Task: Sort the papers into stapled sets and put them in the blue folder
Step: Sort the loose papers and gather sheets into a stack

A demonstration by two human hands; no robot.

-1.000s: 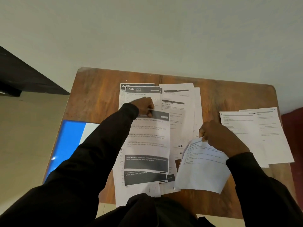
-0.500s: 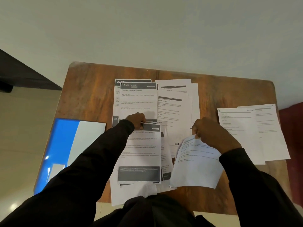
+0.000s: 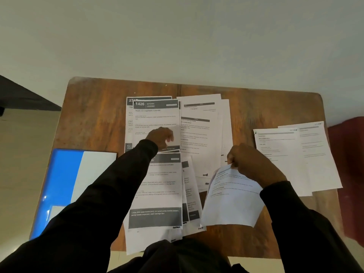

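The small wooden table (image 3: 94, 115) is crowded, with the blue folder (image 3: 63, 184) at its left edge and the near papers (image 3: 155, 194) reaching the front edge, so a sleeve could sweep either off while the left hand (image 3: 160, 137) hangs loose-fingered, holding nothing, and the right hand (image 3: 254, 164) pinches a lifted sheet (image 3: 232, 200); free wood remains mainly along the far side.

Head camera looks steeply down, close above the wooden table (image 3: 94, 115).
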